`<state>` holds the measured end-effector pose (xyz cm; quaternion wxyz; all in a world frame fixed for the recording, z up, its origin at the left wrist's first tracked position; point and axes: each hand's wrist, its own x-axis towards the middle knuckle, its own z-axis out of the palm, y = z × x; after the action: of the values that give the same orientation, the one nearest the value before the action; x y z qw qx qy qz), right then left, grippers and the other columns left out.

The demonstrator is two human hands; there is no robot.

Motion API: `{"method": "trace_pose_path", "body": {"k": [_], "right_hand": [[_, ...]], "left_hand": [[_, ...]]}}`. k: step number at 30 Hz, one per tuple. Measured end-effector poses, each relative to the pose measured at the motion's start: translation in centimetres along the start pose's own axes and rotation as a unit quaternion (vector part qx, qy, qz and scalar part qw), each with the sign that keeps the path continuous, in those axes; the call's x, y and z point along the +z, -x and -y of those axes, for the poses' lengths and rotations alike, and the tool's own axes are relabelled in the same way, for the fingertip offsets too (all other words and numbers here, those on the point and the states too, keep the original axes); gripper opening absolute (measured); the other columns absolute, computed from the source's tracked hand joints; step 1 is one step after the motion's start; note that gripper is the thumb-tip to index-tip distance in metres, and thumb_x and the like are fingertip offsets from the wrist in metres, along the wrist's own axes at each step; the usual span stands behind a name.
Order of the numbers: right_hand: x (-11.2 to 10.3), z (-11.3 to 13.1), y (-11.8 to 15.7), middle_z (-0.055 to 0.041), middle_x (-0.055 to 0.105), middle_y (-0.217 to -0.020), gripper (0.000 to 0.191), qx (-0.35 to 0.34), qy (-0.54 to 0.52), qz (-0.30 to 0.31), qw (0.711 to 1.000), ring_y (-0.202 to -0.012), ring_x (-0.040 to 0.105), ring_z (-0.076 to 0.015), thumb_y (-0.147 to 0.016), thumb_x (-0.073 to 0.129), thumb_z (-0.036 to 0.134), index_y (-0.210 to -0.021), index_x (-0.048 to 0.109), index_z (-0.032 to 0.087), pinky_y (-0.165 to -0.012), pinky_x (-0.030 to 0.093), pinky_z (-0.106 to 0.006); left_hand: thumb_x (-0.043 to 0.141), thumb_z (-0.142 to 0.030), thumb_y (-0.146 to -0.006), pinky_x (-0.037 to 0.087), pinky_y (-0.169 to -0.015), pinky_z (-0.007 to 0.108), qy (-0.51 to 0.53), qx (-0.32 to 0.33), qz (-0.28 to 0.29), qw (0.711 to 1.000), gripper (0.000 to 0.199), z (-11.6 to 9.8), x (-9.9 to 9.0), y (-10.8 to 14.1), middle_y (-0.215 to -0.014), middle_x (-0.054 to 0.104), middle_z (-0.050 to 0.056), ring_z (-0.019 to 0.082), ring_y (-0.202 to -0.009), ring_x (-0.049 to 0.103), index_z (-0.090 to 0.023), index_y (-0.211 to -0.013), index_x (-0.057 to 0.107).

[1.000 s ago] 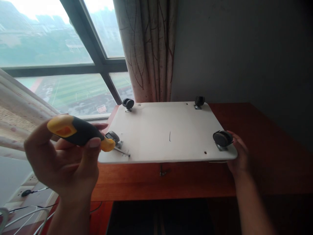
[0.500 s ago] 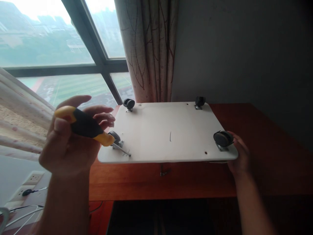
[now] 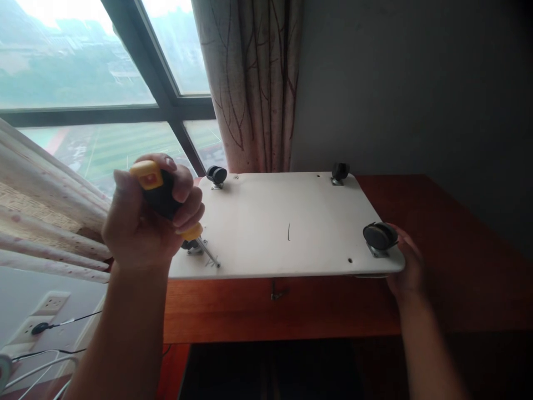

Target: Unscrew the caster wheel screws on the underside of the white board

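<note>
My left hand [image 3: 154,216] is wrapped round the yellow and black handle of a screwdriver [image 3: 160,191]. Its metal shaft slants down to the right, and the tip meets the white board [image 3: 266,222] at a screw hole near the front left corner. Partly hidden behind that hand is a black caster [image 3: 192,248]. My right hand [image 3: 408,266] grips the board's right front corner, beside another black caster [image 3: 380,236], its fingertips partly covered by the wheel. Two more casters, a left one [image 3: 216,175] and a right one [image 3: 340,171], stand at the board's far corners.
The board lies on a reddish-brown wooden desk [image 3: 458,250], with a small metal key or latch [image 3: 275,293] at its front. A window [image 3: 83,66] and curtains [image 3: 254,83] are behind and to the left. Wall sockets [image 3: 39,322] with cables sit at lower left.
The fingers of my left hand have closed round the screwdriver handle, and the hand has shifted right. The screwdriver stands steeper, its tip at the same hole. My right hand stays put.
</note>
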<state>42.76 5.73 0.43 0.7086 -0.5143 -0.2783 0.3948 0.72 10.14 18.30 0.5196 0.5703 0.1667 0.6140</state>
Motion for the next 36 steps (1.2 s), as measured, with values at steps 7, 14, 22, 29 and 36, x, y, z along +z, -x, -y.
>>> {"method": "trace_pose_path", "body": {"k": [7,14,22,29,36], "right_hand": [[-0.1,0.0,0.0,-0.005,0.072,-0.103,0.049,0.005,0.002,0.0,1.0,-0.09,0.065,-0.0178,-0.072,0.079,0.047,-0.113,0.072,0.02,-0.071,0.051,-0.026],[-0.1,0.0,-0.1,-0.0044,0.073,-0.103,0.048,0.004,0.003,-0.003,1.0,-0.09,0.065,-0.018,-0.072,0.079,0.047,-0.111,0.073,0.021,-0.07,0.052,-0.027],[0.1,0.1,0.1,-0.0044,0.072,-0.101,0.047,-0.001,0.001,0.0,1.0,-0.088,0.065,-0.0177,-0.073,0.079,0.049,-0.11,0.073,0.02,-0.07,0.051,-0.026],[0.1,0.2,0.1,-0.0039,0.073,-0.102,0.047,0.006,0.005,0.005,1.0,-0.088,0.065,-0.0165,-0.074,0.078,0.048,-0.111,0.072,0.021,-0.071,0.05,-0.025],[0.1,0.1,0.1,-0.0044,0.073,-0.102,0.048,0.009,0.008,0.003,1.0,-0.088,0.065,-0.0175,-0.074,0.077,0.05,-0.112,0.072,0.021,-0.071,0.051,-0.026]], "left_hand": [[0.073,-0.057,-0.083,0.028,-0.034,0.023,-0.1,0.061,-0.167,0.979,0.041,0.0,2.6,0.6,-0.068,0.053,-0.001,0.009,-0.042,0.042,-0.018,-0.09,0.064],[0.062,-0.044,-0.097,0.036,-0.036,0.022,-0.241,0.192,-0.311,0.899,0.024,0.9,4.1,1.7,-0.068,0.056,-0.003,0.011,-0.048,0.051,-0.021,-0.091,0.063],[0.065,-0.046,-0.089,0.054,-0.054,0.03,-0.17,0.117,-0.241,0.948,0.033,-0.1,4.4,3.3,-0.082,0.062,0.007,0.019,-0.068,0.06,-0.016,-0.103,0.071],[0.071,-0.039,-0.089,0.059,-0.067,0.029,-0.185,0.179,-0.241,0.936,0.031,0.3,3.3,2.8,-0.091,0.066,0.01,0.019,-0.08,0.065,-0.013,-0.103,0.078],[0.071,-0.041,-0.089,0.058,-0.071,0.031,-0.206,0.175,-0.236,0.933,0.033,0.1,3.6,3.0,-0.088,0.065,0.009,0.02,-0.08,0.063,-0.013,-0.104,0.078]]}}
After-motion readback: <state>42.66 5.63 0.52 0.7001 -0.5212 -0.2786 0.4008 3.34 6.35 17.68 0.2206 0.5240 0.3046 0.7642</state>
